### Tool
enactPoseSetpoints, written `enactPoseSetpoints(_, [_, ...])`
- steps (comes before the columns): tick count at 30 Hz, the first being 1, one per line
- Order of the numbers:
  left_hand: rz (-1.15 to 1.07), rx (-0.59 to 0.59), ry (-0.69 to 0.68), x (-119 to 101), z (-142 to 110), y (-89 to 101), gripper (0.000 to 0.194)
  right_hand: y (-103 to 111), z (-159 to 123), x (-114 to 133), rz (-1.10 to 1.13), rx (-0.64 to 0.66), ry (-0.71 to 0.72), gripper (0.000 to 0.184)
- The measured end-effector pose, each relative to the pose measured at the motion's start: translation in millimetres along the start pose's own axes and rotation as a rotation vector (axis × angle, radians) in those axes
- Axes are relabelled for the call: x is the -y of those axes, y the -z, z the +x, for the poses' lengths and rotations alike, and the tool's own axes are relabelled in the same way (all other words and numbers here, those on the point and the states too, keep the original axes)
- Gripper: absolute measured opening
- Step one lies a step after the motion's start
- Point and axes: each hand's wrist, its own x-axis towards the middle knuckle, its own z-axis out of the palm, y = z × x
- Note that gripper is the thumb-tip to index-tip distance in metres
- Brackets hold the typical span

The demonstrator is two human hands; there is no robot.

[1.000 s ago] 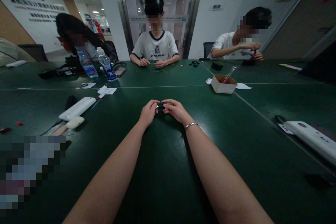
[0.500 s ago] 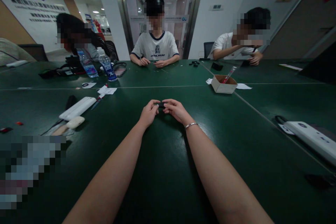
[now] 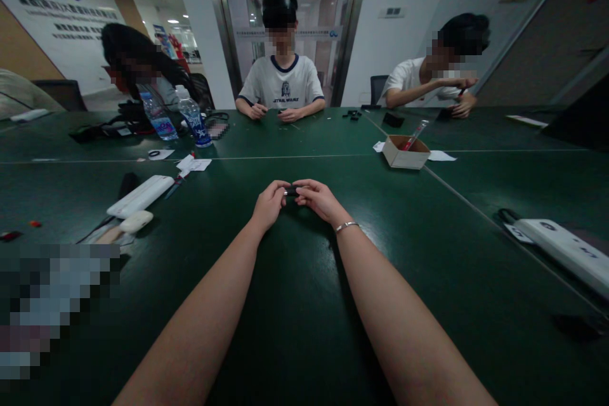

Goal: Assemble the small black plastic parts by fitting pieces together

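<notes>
Holds a small black piece (image 3: 292, 191) clamped in the fingertips of left hand (image 3: 269, 205) and right hand (image 3: 320, 200) over a green table (image 3: 295, 292).

Dark green table (image 3: 295, 336), pale seams (image 3: 285, 157). On it: two bottles (image 3: 195, 119), open box (image 3: 406, 161), white slab (image 3: 141, 197) left, bigger white device (image 3: 566, 252) right (dark markings), black bits (image 3: 352, 115) far side.

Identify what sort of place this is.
Probably an office meeting room: it has a large green table, a metal-framed glass door behind it, and a lettered wall sign at left.
</notes>
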Motion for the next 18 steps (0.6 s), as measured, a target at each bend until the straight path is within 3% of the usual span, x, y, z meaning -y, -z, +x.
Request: enactPoseSetpoints(18, [0.005, -0.014, 0.002, -3.9, -1.5, 0.1, 0.026, -1.1, -1.4, 1.7, -0.017, 0.002, 0.006, 0.034])
